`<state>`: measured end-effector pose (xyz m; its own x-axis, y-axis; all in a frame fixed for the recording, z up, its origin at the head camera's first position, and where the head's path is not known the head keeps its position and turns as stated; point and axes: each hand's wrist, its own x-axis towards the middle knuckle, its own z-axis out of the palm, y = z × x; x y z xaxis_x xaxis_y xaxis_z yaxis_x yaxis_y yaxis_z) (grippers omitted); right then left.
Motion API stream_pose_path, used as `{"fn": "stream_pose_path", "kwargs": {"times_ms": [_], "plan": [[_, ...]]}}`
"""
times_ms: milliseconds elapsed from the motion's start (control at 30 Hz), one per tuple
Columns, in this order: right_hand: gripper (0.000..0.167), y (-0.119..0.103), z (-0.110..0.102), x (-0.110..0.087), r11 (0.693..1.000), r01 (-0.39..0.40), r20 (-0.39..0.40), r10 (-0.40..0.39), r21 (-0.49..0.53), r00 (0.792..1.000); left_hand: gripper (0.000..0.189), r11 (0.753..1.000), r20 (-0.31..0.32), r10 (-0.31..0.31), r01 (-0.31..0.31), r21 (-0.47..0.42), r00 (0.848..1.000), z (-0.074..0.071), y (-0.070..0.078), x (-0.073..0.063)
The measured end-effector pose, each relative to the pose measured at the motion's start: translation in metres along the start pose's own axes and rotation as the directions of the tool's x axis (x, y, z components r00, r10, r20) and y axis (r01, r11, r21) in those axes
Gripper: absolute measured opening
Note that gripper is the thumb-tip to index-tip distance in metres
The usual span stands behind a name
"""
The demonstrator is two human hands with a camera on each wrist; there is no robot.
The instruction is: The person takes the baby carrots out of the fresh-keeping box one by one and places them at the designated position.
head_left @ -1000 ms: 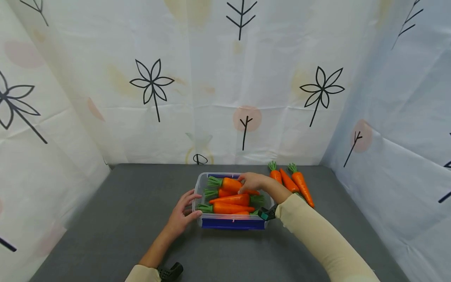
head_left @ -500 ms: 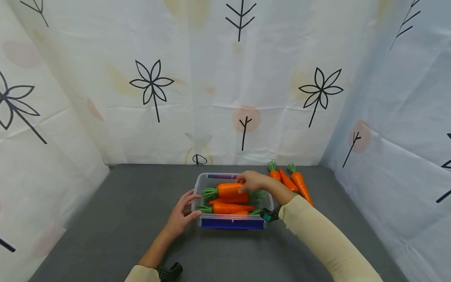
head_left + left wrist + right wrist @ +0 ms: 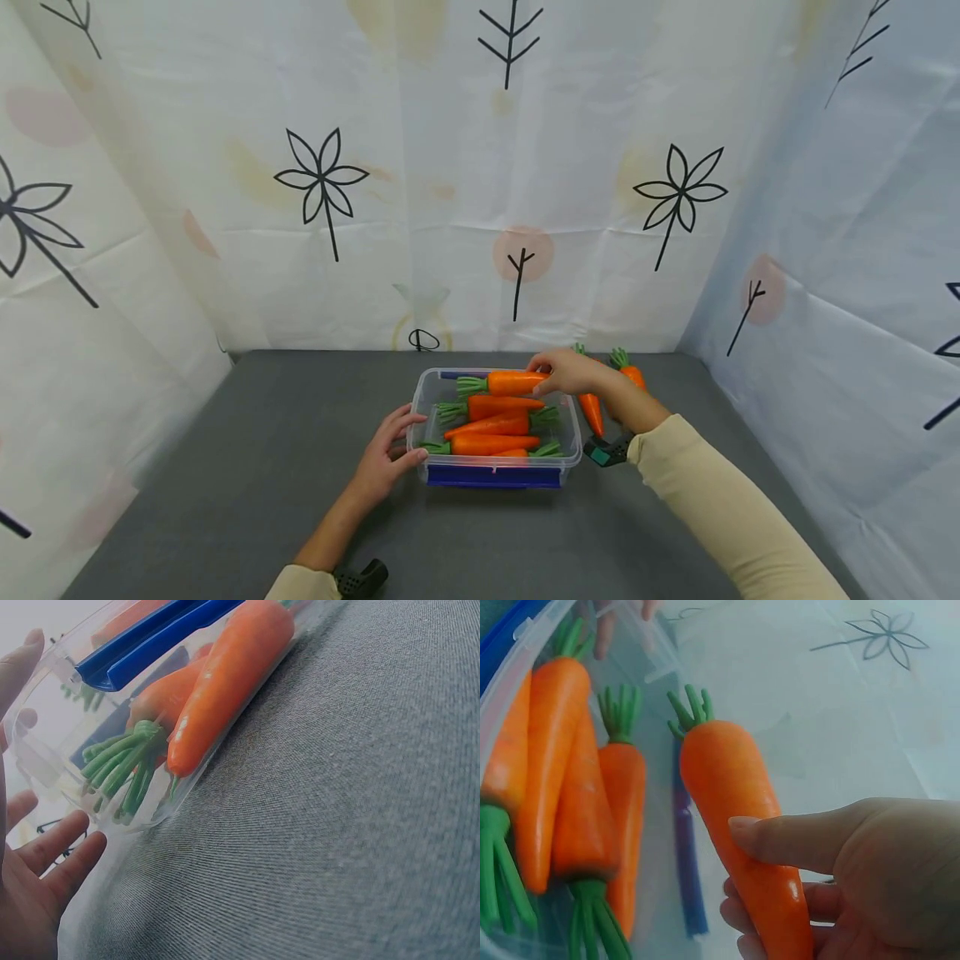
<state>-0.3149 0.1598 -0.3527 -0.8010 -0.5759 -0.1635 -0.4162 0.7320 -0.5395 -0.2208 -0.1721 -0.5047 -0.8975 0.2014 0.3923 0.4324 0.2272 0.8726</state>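
My right hand (image 3: 570,372) pinches a carrot (image 3: 510,383) near its tapered end, above the back of a clear plastic box (image 3: 495,461). The thumb lies on top of that carrot (image 3: 731,772) in the right wrist view, with the fingers curled underneath. Several orange carrots (image 3: 495,444) with green tops lie in the box, their tops pointing both ways. At the box's left side my left hand (image 3: 382,454) rests with fingers spread and fairly straight. The left wrist view shows the fingers (image 3: 71,862) by the clear wall; exact contact is hard to tell there.
Beyond the box on the right, carrots (image 3: 591,412) lie on the grey table (image 3: 300,417), partly hidden by my right hand and forearm. A blue latch (image 3: 493,476) runs along the box's front. A patterned white cloth (image 3: 450,208) hangs behind the table.
My right hand has lifted the carrot from among the others, brought it forward, then moved it back and to the right. The left hand has stayed at the box's left side.
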Motion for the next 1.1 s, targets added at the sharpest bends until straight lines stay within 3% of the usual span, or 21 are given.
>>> {"fn": "stream_pose_path", "kwargs": {"times_ms": [333, 700, 900, 1100], "plan": [[0.036, 0.025, -0.026, -0.027, 0.997, -0.044, -0.128, 0.053, 0.068, 0.990, 0.043, 1.000, -0.006, -0.003, 0.003, 0.023, 1.000, 0.001, -0.001, 0.002], [0.042, 0.067, -0.040, -0.058, 0.977, -0.131, -0.267, 0.173, 0.168, 0.948, 0.042, 1.000, 0.000, -0.006, 0.006, -0.002, 1.000, 0.000, 0.000, 0.000], [0.045, 0.090, -0.033, -0.071, 0.972, -0.180, -0.391, 0.226, 0.151, 0.892, 0.042, 1.000, -0.002, -0.005, 0.005, -0.011, 1.000, 0.000, -0.002, 0.000], [0.048, 0.118, -0.016, -0.077, 0.942, -0.282, -0.477, 0.335, 0.181, 0.812, 0.042, 1.000, -0.004, -0.005, 0.005, 0.001, 1.000, 0.001, -0.001, 0.000]]}}
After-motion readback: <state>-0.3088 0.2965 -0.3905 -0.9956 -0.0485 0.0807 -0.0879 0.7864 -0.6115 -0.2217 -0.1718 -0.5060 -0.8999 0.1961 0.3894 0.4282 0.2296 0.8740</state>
